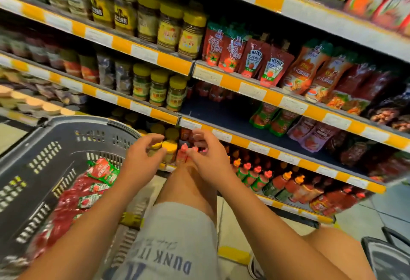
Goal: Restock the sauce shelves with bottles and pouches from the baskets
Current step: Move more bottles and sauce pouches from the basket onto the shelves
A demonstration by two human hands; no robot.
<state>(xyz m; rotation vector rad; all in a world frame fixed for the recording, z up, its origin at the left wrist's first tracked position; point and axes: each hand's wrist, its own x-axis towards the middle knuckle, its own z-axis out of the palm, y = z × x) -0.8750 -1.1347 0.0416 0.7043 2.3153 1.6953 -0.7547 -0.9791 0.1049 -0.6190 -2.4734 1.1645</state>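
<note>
A dark plastic basket point(44, 146) stands at my left, filled with red and green sauce pouches point(88, 191). My left hand point(144, 153) hovers above its right rim with fingers curled and apart, nothing in it. My right hand point(206, 155) is beside it at the lower shelf edge, fingers spread, just over the red caps of bottles point(184, 153) standing there. Neither hand grips anything. Sauce bottles with red and orange caps point(277, 182) line the lower shelf. Ketchup pouches point(261, 62) stand on the upper right shelf.
Yellow-lidded jars point(170, 28) fill the shelves at left. A dark stretch of the middle shelf point(221, 108) has pouches only at its right. My bent knee point(184, 182) is between the basket and the shelf. A second basket's corner point(388, 257) shows at lower right.
</note>
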